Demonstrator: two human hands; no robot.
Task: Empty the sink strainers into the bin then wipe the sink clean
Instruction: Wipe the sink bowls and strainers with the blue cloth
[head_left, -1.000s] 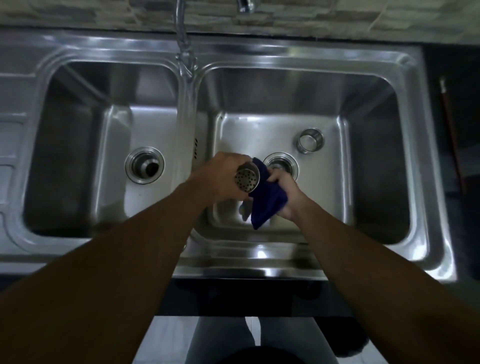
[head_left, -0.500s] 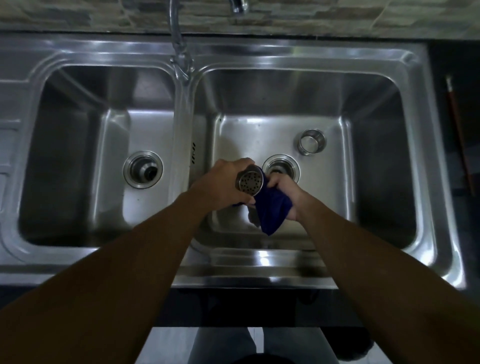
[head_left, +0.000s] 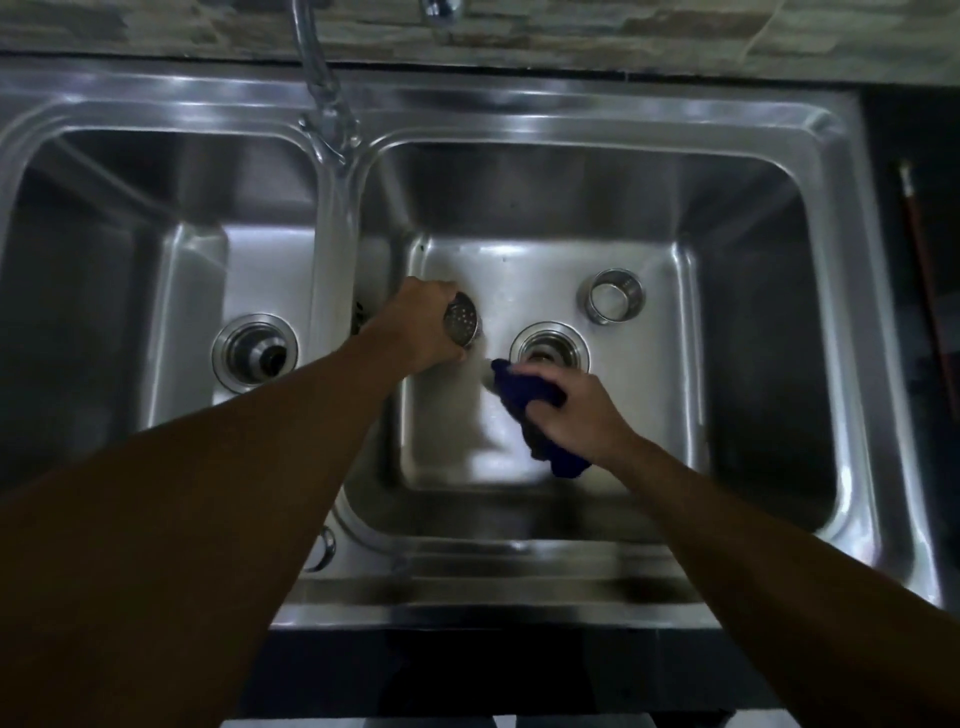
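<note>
Now wiping right basin: right hand (head_left: 576, 402) clamped on blue cloth (head_left: 540, 415), just front of open drain (head_left: 549, 347). Left hand (head_left: 423, 327) grips strainer (head_left: 461, 325), left of drain. Second strainer (head_left: 613, 303) behind drain, right. Advice: press cloth flat, sweep toward drain, hold strainer clear.

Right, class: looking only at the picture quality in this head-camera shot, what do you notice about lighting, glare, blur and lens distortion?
Head view: dim overall, with bright glare on the right basin floor; the blue cloth in the right hand is smeared by motion blur; the left hand and its strainer are sharper; the wide lens bows the sink rim.
</note>
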